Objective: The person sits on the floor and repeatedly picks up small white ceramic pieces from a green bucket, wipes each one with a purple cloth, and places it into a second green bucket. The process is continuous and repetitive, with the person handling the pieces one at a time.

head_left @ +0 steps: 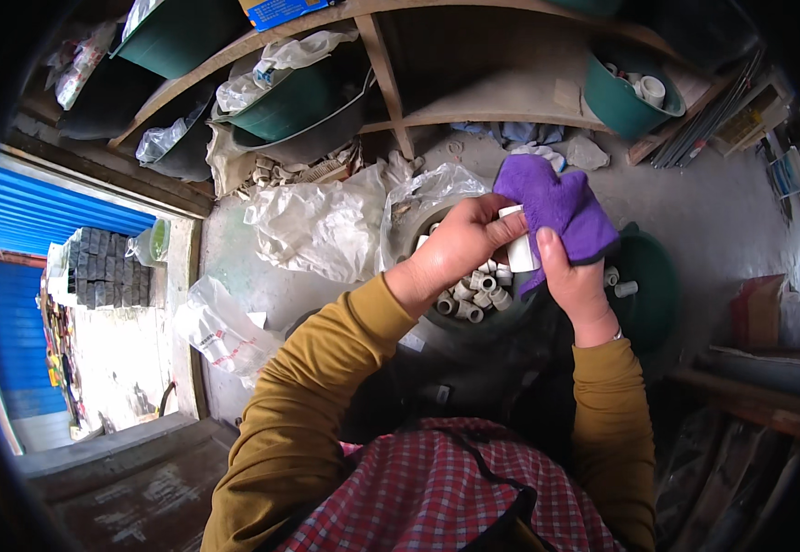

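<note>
A white plastic pipe fitting (pixel 519 247) is held up between my two hands, above a tub full of similar fittings (pixel 475 293). My left hand (pixel 460 241) pinches its left side with thumb and fingers. A purple cloth (pixel 561 207) is draped over my right hand (pixel 577 285), whose thumb shows at the front while the cloth hides most of the fingers. The cloth presses against the right side of the fitting. To the right of my right hand, a dark green basin (pixel 644 308) has a few white fittings (pixel 626 289) in it.
Crumpled clear plastic bags (pixel 313 225) lie on the floor to the left of the tub. Ahead, wooden shelves (pixel 382 69) hold green basins (pixel 294 97), one with white fittings (pixel 650 89). A doorway on the left shows stacked dark blocks (pixel 110 267). A cardboard box (pixel 757 308) stands at right.
</note>
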{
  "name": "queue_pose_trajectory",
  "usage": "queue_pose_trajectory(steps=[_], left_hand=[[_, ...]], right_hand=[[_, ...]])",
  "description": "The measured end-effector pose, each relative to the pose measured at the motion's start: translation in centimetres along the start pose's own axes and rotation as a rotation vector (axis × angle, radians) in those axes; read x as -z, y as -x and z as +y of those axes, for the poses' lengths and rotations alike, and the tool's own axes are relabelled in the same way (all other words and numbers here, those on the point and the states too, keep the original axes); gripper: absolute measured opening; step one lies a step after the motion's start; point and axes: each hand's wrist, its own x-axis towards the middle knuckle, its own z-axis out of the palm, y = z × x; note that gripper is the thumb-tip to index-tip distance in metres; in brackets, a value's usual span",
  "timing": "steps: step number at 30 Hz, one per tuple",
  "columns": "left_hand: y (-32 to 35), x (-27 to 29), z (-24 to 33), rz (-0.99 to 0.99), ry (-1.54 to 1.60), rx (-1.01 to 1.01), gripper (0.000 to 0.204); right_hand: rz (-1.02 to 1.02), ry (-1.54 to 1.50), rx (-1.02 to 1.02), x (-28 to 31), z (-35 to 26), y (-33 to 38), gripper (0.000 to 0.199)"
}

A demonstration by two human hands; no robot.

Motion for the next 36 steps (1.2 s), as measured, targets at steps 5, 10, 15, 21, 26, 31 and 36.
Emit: queue_pose_trajectory(steps=[5,10,15,21,26,31,36], left_hand=[[0.3,-0.5,-0.7,0.035,-1.019,-0.628,0.045],[1.4,-1.3,-0.8,0.020,-1.171,-1.014,0.045],[1.2,-0.1,0.2,0.132,-0.895,-0.803,0.043],[1.0,-1.7,-1.2,0.060,-0.522,-0.390,0.039],[0.9,-2.9,-0.7,0.014,0.091,-0.204,0.037],[-0.3,-3.3,-1.2,0.372,-0.466,-0.394,0.032],[0.5,-4.3,-2.4,0.444,-0.540,-0.528,0.025]], right_hand=[[0.054,-0.550,-0.710,0.6,1.2,0.3,0.027],[0.067,-0.824,-1.017,1.3,0.9,1.1,0.031],[0.158,-1.171,-1.024,2.9,-0.1,0.5,0.043],[0.240,-0.766,-0.679,1.1,-0.5,1.3,0.037],[0.230,-0.867,-0.888,2.0,0.2,0.9,0.045],[0.070,-0.473,-0.491,0.8,-0.5,2.0,0.043],[0.442,-0.678,-0.762,-1.2,-1.5,1.1,0.033]])
